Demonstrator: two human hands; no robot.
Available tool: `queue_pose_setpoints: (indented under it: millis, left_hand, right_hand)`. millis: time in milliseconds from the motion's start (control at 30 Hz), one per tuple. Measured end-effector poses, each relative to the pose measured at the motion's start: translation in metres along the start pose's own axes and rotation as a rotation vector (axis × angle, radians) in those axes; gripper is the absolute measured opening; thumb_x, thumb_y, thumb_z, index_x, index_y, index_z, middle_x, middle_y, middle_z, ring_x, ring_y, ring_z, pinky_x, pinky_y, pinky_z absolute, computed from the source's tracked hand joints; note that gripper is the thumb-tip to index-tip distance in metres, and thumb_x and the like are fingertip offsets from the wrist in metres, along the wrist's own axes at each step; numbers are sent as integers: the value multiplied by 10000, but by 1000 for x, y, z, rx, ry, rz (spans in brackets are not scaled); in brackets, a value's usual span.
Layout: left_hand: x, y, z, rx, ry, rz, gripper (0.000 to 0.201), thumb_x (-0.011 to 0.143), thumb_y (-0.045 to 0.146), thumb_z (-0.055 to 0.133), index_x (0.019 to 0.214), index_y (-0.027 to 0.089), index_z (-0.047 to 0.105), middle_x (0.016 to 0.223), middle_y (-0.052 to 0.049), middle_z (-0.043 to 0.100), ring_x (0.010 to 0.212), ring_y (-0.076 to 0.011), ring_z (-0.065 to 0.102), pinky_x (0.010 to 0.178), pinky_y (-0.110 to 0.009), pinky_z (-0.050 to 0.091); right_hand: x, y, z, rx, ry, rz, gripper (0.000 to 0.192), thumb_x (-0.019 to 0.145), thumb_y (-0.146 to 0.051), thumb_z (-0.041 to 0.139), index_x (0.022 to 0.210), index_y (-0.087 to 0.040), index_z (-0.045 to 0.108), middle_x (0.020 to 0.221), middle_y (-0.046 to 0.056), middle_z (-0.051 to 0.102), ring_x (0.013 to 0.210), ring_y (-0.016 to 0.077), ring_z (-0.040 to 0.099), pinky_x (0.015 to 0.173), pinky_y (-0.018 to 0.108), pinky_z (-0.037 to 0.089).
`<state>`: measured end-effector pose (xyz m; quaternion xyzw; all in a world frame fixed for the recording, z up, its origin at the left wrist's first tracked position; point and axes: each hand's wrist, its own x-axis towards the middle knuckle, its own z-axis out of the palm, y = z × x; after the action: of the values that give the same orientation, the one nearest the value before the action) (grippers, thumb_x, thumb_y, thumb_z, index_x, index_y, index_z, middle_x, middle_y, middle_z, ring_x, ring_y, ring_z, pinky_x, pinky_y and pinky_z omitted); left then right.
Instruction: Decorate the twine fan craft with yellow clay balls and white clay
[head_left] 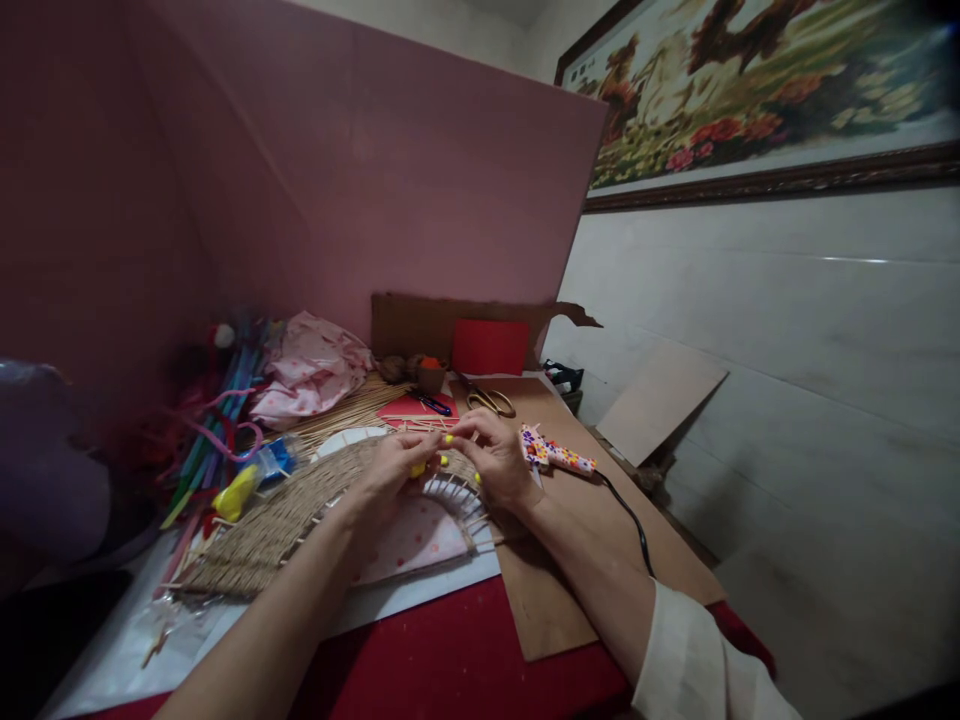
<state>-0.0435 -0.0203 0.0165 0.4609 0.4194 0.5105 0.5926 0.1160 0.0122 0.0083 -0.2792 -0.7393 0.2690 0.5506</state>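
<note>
My left hand (401,462) and my right hand (491,458) meet over a fan-shaped piece woven from brown twine (300,505) on thin sticks. Between their fingertips is a small bit of yellow modelling clay (448,440). A larger yellow lump (418,469) shows under the fingers of my left hand, which are closed. Thumb and fingers of my right hand are pinched together. Small yellow balls (478,479) sit along the inner edge of the weave, near my right hand. Inside the arc lies a pale half-round panel (412,540) with pinkish dots.
A flower-patterned glue gun (559,455) with a black cord lies on brown cardboard (645,520) at right. Scissors (491,402) and a dark-handled tool (431,403) are behind. On the left are a bagged yellow lump (237,494), pipe cleaners (214,440) and crumpled pink cloth (311,365).
</note>
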Motion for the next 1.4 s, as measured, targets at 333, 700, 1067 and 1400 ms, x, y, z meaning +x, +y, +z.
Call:
queue_pose_setpoints:
  millis: [333,700,1067,1400]
  left_hand:
    - [3,-1,-1,-63,67,28,388,596,451,760,638,133,541,492,30,467,351,-29,323,325,-161,151]
    - [3,-2,-3,-84,149,36,445,607,531,720,677,121,561,483,30,471,349,-44,372,302,-147,190]
    - [7,-5,-5,-89,249,107,421,592,499,734,662,116,576,466,35,485,352,-47,399,318,-146,233]
    - [7,-5,-6,-45,353,172,404,588,505,718,621,134,562,433,42,472,325,-52,363,296,-159,179]
  right_hand:
    - [32,-8,-53,-609,-192,320,288,844,-161,493,1106,-161,614,1121,94,603,985,174,579,834,267,455]
    - [4,39,-142,-708,-523,540,446,550,-131,681,994,-119,654,1052,123,644,1027,296,543,883,353,411]
    - [8,3,-148,-276,-366,581,258,781,-345,504,938,-141,511,623,-29,449,496,89,406,464,211,340]
    - [21,-30,-71,46,-542,789,252,786,-406,553,731,-171,478,554,-17,486,390,72,400,339,198,287]
